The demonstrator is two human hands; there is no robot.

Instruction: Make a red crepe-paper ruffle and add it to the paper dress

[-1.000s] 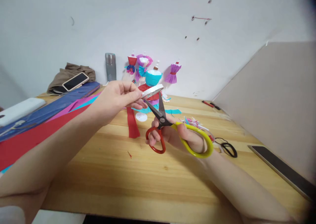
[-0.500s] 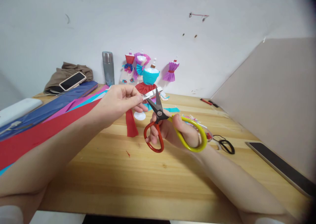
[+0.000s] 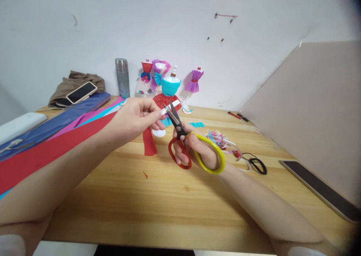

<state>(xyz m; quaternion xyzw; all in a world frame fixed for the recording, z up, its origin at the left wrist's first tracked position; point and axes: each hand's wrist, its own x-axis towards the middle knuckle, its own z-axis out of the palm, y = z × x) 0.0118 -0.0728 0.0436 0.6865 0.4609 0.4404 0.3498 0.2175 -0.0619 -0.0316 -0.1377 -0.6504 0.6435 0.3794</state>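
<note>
In the head view, your left hand has thumb and fingers pinched together on the white strip, whose free end juts out in front of the dress. Your right hand is closed around the scissors' handles; the blades stand slightly apart, with the strip across them near the tips. Whether they have bitten in is too small to tell. For a clean snip, I'd hold the strip flat and square to the blades, and mind your left fingertips, just beside the points.
</note>
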